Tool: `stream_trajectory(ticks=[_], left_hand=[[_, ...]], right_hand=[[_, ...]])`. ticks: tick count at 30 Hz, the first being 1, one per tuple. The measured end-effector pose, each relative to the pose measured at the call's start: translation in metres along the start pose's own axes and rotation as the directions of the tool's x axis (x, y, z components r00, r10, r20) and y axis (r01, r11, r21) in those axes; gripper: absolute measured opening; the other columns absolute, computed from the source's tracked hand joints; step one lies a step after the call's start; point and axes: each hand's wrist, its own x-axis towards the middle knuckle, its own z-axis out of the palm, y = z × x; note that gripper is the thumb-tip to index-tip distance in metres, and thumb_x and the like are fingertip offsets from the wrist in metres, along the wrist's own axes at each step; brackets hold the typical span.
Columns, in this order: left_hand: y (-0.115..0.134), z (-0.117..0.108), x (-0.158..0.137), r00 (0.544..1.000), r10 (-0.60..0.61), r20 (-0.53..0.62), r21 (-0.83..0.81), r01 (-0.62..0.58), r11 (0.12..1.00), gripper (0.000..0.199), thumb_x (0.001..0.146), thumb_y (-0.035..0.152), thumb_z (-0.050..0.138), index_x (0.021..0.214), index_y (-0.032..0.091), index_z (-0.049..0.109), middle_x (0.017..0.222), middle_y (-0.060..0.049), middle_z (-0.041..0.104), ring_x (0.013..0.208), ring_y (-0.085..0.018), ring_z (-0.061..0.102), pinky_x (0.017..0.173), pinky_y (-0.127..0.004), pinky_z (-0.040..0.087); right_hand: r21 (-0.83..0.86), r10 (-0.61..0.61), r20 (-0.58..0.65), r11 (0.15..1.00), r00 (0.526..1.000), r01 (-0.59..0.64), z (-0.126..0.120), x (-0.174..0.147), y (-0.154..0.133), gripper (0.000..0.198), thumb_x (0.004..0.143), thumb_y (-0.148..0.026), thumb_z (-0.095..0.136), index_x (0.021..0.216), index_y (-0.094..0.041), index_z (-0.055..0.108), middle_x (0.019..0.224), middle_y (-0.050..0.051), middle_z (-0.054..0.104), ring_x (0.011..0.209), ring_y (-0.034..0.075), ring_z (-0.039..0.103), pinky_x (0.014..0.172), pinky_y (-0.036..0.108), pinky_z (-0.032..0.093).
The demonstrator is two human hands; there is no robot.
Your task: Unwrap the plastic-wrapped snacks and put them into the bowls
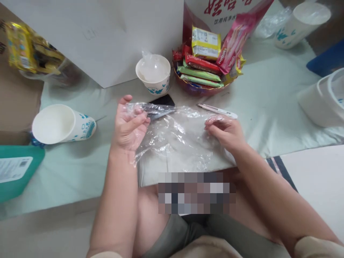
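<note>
Left hand (132, 125) and right hand (226, 132): fingers pinched together on plastic film (182, 134). Overpulling may snag the cutter (219, 110), two o'clock.

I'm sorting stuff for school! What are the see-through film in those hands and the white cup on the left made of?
The see-through film looks like thin, shiny plastic: crinkled, with bright glints. The white cup seems smooth paper, from its dull white wall and blue print, but might be plastic.
</note>
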Motion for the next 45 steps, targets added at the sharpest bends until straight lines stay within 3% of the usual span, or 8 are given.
stream_trajectory(ticks=[5, 8, 17, 25, 28, 33, 40, 45], left_hand=[[-0.007, -0.008, -0.001, 0.916, -0.377, 0.14, 0.39, 0.299, 0.871, 0.057, 0.057, 0.031, 0.097, 0.106, 0.017, 0.071, 0.097, -0.009, 0.078, 0.087, -0.021, 0.075, 0.074, -0.03, 0.06], [-0.013, -0.01, -0.001, 0.89, -0.429, 0.155, 0.572, 0.273, 0.773, 0.045, 0.064, 0.033, 0.094, 0.102, 0.015, 0.075, 0.105, -0.013, 0.08, 0.096, -0.025, 0.076, 0.08, -0.034, 0.061], [-0.019, -0.006, 0.003, 0.971, -0.206, 0.119, 0.524, 0.115, 0.844, 0.043, 0.061, 0.019, 0.087, 0.101, 0.02, 0.07, 0.089, -0.004, 0.078, 0.074, -0.018, 0.075, 0.059, -0.024, 0.056], [-0.016, 0.005, 0.004, 0.991, -0.131, -0.038, 0.418, 0.135, 0.898, 0.006, 0.067, 0.019, 0.069, 0.07, 0.021, 0.064, 0.041, 0.008, 0.042, 0.03, -0.004, 0.023, 0.032, -0.02, 0.011], [-0.018, 0.004, 0.006, 0.996, -0.069, -0.049, 0.42, 0.083, 0.904, 0.006, 0.07, 0.021, 0.07, 0.072, 0.021, 0.064, 0.041, 0.009, 0.037, 0.032, -0.006, 0.025, 0.033, -0.021, 0.016], [-0.026, -0.005, 0.014, 0.992, 0.129, -0.014, 0.535, -0.101, 0.839, 0.035, 0.066, 0.011, 0.076, 0.098, 0.023, 0.068, 0.069, 0.004, 0.061, 0.049, -0.008, 0.052, 0.044, -0.02, 0.035], [-0.029, -0.008, 0.013, 0.981, 0.186, 0.045, 0.616, -0.174, 0.769, 0.049, 0.066, 0.009, 0.077, 0.112, 0.025, 0.073, 0.067, 0.007, 0.052, 0.054, -0.008, 0.044, 0.051, -0.02, 0.036], [-0.029, -0.008, 0.012, 0.957, 0.222, 0.186, 0.746, -0.284, 0.602, 0.017, 0.072, 0.012, 0.071, 0.085, 0.022, 0.077, 0.065, 0.004, 0.048, 0.057, -0.009, 0.042, 0.055, -0.023, 0.036]], right_hand=[[0.029, -0.27, -0.229, 0.959, 0.935, 0.284, 0.0, -0.003, 0.0, 0.012, 0.085, -0.026, 0.072, 0.075, -0.023, 0.065, 0.092, 0.002, 0.068, 0.085, 0.016, 0.068, 0.069, 0.032, 0.057], [0.061, -0.227, -0.273, 0.966, 0.935, 0.252, -0.004, -0.003, 0.002, 0.017, 0.078, -0.026, 0.077, 0.069, -0.023, 0.062, 0.098, 0.003, 0.067, 0.079, 0.015, 0.064, 0.065, 0.031, 0.054], [0.293, 0.021, -0.456, 0.947, 0.89, 0.128, -0.004, 0.005, 0.005, 0.025, 0.074, -0.029, 0.076, 0.067, -0.022, 0.052, 0.089, 0.002, 0.062, 0.056, 0.008, 0.054, 0.04, 0.021, 0.039], [0.234, 0.027, -0.497, 0.967, 0.867, 0.104, -0.003, 0.002, 0.005, 0.02, 0.079, -0.025, 0.069, 0.07, -0.022, 0.051, 0.091, 0.003, 0.061, 0.062, 0.01, 0.058, 0.037, 0.02, 0.03], [0.192, 0.026, -0.493, 0.978, 0.869, 0.08, -0.001, 0.002, 0.005, 0.019, 0.079, -0.026, 0.067, 0.07, -0.022, 0.051, 0.091, 0.003, 0.061, 0.061, 0.01, 0.056, 0.038, 0.02, 0.035], [0.206, 0.012, -0.457, 0.974, 0.889, 0.093, 0.002, 0.001, 0.005, 0.02, 0.078, -0.026, 0.07, 0.068, -0.022, 0.053, 0.09, 0.003, 0.062, 0.06, 0.009, 0.057, 0.04, 0.02, 0.039], [0.209, -0.065, -0.462, 0.961, 0.884, 0.18, 0.003, 0.0, 0.007, 0.022, 0.08, -0.022, 0.069, 0.066, -0.023, 0.053, 0.087, 0.002, 0.061, 0.049, 0.007, 0.042, 0.037, 0.023, 0.03], [0.242, -0.019, -0.457, 0.96, 0.889, 0.144, 0.001, 0.001, 0.006, 0.02, 0.077, -0.019, 0.067, 0.066, -0.023, 0.05, 0.085, 0.002, 0.061, 0.047, 0.006, 0.039, 0.036, 0.024, 0.023]])
